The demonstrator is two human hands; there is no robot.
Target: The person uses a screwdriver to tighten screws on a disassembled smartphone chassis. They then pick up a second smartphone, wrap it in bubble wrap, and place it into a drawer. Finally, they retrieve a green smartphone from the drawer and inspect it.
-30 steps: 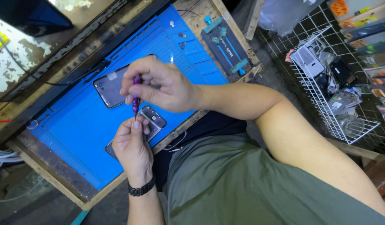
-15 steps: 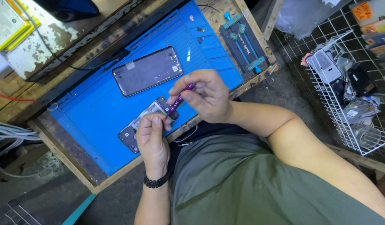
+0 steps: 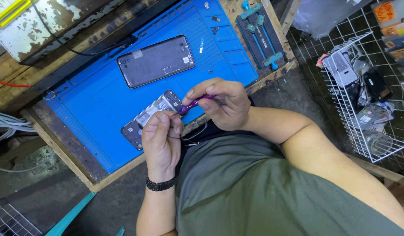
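An opened phone body [image 3: 146,119] with its insides showing lies near the front edge of a blue work mat [image 3: 97,100]. My left hand [image 3: 160,140] rests on its near end with the fingertips pinched together over it. My right hand [image 3: 219,105] grips a purple screwdriver [image 3: 194,103], whose tip points at the phone's top corner. A removed dark back cover [image 3: 156,61] lies flat on the mat farther back. A black bracelet sits on my left wrist.
A blue-green clamp fixture [image 3: 259,30] sits at the mat's far right corner. Small screws and parts [image 3: 215,19] lie in the mat's compartments. A white wire basket [image 3: 363,96] holding several phone parts stands on the right. Cables [image 3: 9,120] run along the left.
The view has shifted, so the mat and phone sit more to the left. The screwdriver has tilted from upright to nearly level, and both hands have stayed on the opened phone.
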